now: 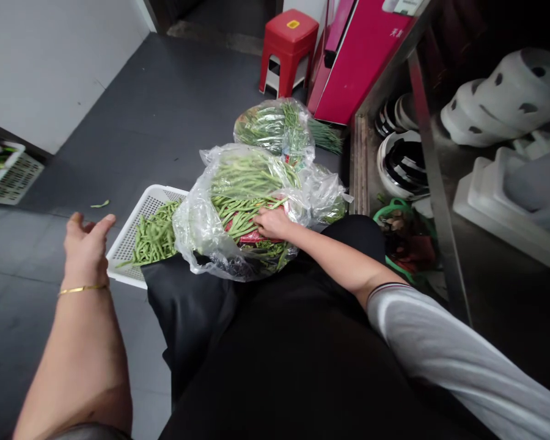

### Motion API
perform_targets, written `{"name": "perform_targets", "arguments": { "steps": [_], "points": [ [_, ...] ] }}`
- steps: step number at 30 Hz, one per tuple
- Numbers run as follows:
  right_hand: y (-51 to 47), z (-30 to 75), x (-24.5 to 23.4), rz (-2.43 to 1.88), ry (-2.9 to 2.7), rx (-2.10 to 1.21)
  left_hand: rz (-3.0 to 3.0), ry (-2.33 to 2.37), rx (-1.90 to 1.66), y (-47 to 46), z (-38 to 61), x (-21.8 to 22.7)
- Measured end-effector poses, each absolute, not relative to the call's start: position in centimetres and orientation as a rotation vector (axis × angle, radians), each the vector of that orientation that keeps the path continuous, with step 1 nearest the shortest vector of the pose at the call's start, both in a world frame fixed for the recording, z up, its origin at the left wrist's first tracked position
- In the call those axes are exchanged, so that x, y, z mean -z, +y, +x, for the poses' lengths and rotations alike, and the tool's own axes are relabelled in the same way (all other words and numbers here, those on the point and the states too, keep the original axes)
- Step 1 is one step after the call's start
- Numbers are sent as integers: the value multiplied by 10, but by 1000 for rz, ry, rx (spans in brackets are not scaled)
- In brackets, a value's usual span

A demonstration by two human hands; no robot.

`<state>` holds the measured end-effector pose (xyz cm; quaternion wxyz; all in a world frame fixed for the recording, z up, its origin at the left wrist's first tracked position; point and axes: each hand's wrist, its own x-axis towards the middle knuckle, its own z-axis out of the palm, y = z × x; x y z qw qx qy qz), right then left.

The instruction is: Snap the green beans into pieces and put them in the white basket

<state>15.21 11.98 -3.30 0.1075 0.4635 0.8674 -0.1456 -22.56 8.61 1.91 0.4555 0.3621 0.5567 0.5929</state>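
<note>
Long green beans (236,217) lie in a gaping clear plastic bag (190,214) right in front of the seated person's dark lap, with something red showing beneath them. The right hand (272,223) is in the bag, its fingers bent down onto the beans; I can't tell from here whether they have closed around any. Over at nine o'clock from the bag, the left hand (87,241) hangs above the floor, thumb and fingers spread wide and holding nothing, a gold bracelet (83,289) on its wrist. Between that hand and the bag, also toward nine, sits a white basket (128,226) with shorter green pieces (156,235) heaped in it. A stray green scrap (100,204) lies on the floor near the left fingertips.

At twelve to one o'clock, just beyond the beans, is another clear bag of greens (261,125), with thin green stalks (326,135) poking out beside it. Farther along at one stands a red stool (291,33), and beside it a pink cabinet (362,67). At three o'clock there's a green-rimmed basket (396,205) on the low shelving.
</note>
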Motion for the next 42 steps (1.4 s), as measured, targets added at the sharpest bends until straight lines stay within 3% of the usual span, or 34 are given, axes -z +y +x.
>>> {"name": "perform_targets", "arguments": {
  "steps": [2,5,8,14,22,28,32,35,39,42],
  "points": [
    [122,170,21,1467,2581,423,1016,1383,-1465,58,-189,-45],
    [121,192,4,1631,2593,438,1107,1008,-1020,12,-104,-71],
    [109,200,-5,1746,2597,487,909,974,-580,-1,-17,-49],
    [62,197,-3,1611,2831,656,247,1035,-996,48,44,25],
    [76,224,-4,1816,2654,704,291,998,-1182,56,41,20],
    [69,201,-2,1462,2680,1003,382,982,-1142,47,42,27],
    [51,193,15,1168,2470,1233,776,1084,-932,31,35,31],
    [43,198,11,1237,2345,1599,844,1058,-899,24,30,23],
    [54,199,1,1863,2146,2531,671,908,-1169,20,33,3],
    [74,195,7,2340,1901,2659,766,912,-1067,14,41,-4]
  ]
}}
